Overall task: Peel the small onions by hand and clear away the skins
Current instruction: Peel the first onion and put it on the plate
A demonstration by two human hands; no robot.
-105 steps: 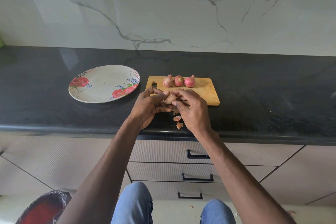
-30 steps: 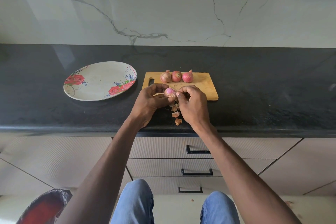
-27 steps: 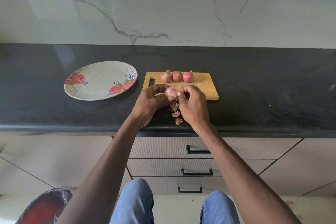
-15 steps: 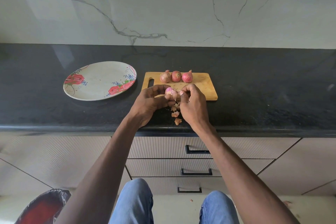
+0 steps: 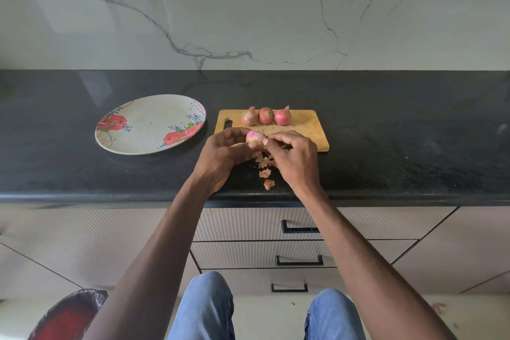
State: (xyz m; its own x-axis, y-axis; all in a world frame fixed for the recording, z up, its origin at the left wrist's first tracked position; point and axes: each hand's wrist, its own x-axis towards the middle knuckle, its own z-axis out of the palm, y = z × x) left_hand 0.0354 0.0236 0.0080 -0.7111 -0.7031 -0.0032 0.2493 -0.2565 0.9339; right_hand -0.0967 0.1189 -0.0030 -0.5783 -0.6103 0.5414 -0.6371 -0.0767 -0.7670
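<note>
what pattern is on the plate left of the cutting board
The plate is off-white with red roses, green leaves and small blue flecks near its rim; the head view shows it.

left hand (image 5: 220,159): fingers curled, gripping small onion (image 5: 254,136) | right hand (image 5: 295,159): at 3 o'clock, fingertips pinching its skin

Half-peeled onion (image 5: 254,136) held above fallen skins (image 5: 265,168) (three unpeeled behind).

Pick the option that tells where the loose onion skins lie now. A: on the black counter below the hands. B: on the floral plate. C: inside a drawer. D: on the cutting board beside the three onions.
A: the onion skins lie on the black counter, between the wrists near its front edge; the floral plate holds none.
</note>
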